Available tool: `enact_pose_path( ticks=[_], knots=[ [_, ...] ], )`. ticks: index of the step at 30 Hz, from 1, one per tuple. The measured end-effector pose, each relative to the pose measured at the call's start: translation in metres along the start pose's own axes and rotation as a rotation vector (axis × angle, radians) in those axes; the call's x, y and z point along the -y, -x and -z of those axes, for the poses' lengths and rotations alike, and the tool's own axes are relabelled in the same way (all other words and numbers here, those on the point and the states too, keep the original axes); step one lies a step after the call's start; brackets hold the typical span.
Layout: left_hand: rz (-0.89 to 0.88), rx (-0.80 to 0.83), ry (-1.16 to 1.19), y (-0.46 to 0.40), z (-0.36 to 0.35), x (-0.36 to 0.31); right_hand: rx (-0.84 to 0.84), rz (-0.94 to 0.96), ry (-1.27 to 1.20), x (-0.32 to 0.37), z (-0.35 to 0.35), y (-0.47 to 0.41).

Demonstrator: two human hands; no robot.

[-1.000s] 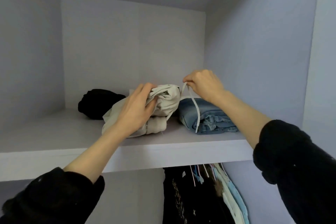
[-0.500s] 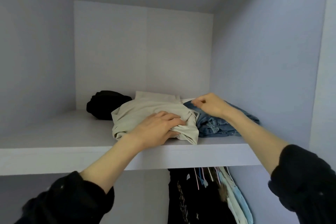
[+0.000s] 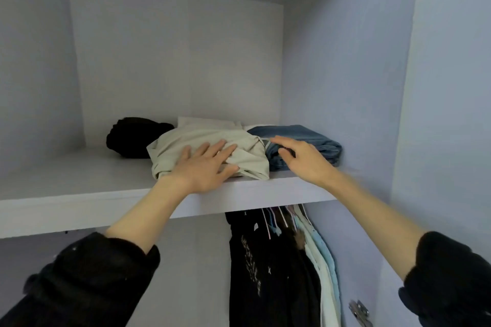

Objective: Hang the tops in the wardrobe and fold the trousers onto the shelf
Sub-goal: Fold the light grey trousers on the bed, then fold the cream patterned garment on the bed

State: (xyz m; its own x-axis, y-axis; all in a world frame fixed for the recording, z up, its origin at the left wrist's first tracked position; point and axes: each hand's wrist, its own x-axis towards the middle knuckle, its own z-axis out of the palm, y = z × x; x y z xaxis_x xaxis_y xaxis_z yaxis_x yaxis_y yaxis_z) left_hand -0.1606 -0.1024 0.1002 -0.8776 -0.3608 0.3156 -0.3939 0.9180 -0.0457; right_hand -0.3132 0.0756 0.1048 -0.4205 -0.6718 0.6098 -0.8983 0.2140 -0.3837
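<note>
On the white shelf (image 3: pixel 79 188) of the wardrobe three folded bundles lie in a row, each touching the next: black trousers (image 3: pixel 132 138) at the left toward the back, beige trousers (image 3: pixel 212 141) in the middle, and jeans (image 3: pixel 305 138) at the right, close to the side wall. The beige bundle lies with its long axis running from the back of the shelf out to the front lip, its loose, rumpled end pointing forward at the edge. The jeans lie the same way, front to back. The left hand (image 3: pixel 204 167) rests flat on the front of the beige trousers, fingers spread wide and straight, gripping nothing. The right hand (image 3: pixel 300 156) hovers just at the near end of the jeans, fingers loosely extended and slightly bent, holding nothing; whether the fingertips touch the denim I cannot tell. Below the shelf, tops (image 3: pixel 279 268) hang on hangers, dark ones at the left and pale blue and white ones toward the right.
</note>
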Motion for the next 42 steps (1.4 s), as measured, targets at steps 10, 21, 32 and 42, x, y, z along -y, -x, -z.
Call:
enact_pose_path(
  ticks=[10,21,32,42],
  knots=[
    [-0.557,-0.26,0.503,0.091,-0.032,-0.088,0.022,-0.451,-0.123,0.046,0.017,0.196],
    [-1.009,0.113,0.853,0.231,-0.085,-0.283,-0.178,-1.037,-0.107,0.098,0.097,0.465],
    [-1.55,0.574,0.894,0.455,-0.08,-0.538,-0.791,-1.527,-0.027,0.221,0.19,0.78],
    [-1.707,0.976,0.795,0.647,-0.097,-0.69,-1.032,-1.734,0.037,0.282,0.252,0.973]
  ],
)
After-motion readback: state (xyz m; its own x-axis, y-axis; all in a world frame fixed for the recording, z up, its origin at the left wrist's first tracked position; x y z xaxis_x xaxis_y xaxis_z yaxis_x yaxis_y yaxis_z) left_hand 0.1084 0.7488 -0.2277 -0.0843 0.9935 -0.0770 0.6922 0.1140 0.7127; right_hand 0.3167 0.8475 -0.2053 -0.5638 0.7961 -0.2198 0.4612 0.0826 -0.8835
